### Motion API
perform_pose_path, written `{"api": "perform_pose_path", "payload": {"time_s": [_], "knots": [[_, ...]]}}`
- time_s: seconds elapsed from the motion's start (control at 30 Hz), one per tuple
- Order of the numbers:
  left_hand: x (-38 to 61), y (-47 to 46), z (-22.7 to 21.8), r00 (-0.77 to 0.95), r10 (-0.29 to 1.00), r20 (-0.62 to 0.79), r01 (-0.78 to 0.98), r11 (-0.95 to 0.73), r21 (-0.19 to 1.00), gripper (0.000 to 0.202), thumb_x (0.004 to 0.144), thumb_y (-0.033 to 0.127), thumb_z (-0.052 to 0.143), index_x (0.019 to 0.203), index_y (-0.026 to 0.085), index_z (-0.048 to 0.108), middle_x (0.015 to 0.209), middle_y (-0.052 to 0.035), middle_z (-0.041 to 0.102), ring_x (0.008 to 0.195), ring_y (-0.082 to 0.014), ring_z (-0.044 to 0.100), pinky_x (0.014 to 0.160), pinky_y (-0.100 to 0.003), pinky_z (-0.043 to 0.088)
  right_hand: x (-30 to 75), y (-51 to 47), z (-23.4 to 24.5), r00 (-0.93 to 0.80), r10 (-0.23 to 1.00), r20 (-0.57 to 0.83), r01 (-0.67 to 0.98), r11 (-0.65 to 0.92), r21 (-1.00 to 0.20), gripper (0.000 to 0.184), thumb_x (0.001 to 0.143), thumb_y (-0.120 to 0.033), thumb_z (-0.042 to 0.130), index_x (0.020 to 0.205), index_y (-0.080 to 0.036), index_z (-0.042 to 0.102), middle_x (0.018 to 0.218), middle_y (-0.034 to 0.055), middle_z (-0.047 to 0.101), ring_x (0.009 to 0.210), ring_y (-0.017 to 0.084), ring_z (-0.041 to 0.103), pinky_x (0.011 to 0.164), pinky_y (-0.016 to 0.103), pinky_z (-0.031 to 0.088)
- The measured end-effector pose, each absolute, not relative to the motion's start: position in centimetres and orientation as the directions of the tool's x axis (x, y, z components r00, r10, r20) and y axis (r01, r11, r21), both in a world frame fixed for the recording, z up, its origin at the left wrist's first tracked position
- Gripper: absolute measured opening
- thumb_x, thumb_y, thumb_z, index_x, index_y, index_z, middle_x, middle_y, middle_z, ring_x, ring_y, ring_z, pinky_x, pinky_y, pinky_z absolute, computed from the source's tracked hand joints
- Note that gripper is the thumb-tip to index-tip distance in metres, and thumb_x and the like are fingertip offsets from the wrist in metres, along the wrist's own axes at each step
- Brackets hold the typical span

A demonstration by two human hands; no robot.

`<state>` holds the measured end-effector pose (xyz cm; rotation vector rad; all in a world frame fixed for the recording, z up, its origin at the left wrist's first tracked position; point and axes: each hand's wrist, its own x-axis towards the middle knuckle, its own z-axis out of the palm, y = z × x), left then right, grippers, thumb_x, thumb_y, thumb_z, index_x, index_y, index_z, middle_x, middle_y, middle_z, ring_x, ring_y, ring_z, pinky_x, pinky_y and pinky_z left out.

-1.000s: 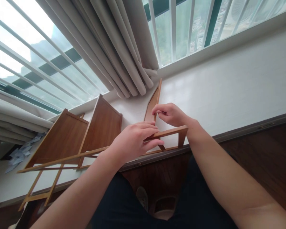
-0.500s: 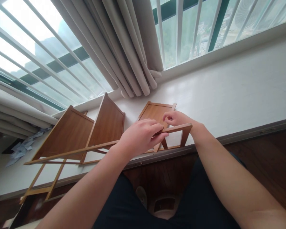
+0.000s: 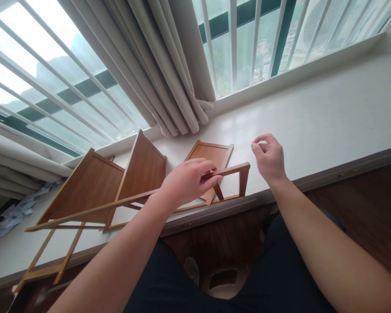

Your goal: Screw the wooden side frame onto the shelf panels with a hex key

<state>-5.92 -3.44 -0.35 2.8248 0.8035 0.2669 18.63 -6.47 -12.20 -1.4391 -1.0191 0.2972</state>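
My left hand (image 3: 187, 179) is closed around the long rail of a wooden frame (image 3: 235, 169), near its right end, with thumb below and fingers on top. The frame lies along the white sill, with short uprights at its right end. Two brown wooden panels, the left panel (image 3: 84, 188) and the middle panel (image 3: 146, 166), stand tilted against it. A third wooden panel (image 3: 210, 152) lies behind my left hand. My right hand (image 3: 270, 160) is up over the sill, right of the frame and apart from it. Its fingers are curled to the thumb; anything between them is hidden.
The white window sill (image 3: 319, 117) runs along barred windows, with a grey curtain (image 3: 143, 65) hanging behind the panels. Crumpled pale sheets (image 3: 16, 213) lie at far left. Wooden legs (image 3: 70, 252) extend below the sill edge at left. A stool (image 3: 226, 282) shows between my legs.
My right hand has drawn back to the right, away from the third panel and the frame's end. My left hand still grips the rail. The view has shifted slightly.
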Motion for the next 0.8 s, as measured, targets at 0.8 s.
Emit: {"api": "perform_pose_path", "payload": {"time_s": [0.8], "knots": [[-5.2,1.1,1.5,0.711,0.687,-0.150,0.657,-0.572,0.491,0.068,0.100,0.067,0.030,0.089,0.017,0.074,0.086,-0.0062,0.075,0.080,-0.0197,0.066,0.073,-0.029,0.047,9.0,-11.4,-14.2,0.146,0.694,0.705,0.530,0.546,-0.648,0.018,0.099,-0.036,0.057,0.088,-0.023,0.052,0.058,-0.0061,0.052,0.047,0.012,0.047,0.053,0.025,0.033]]}}
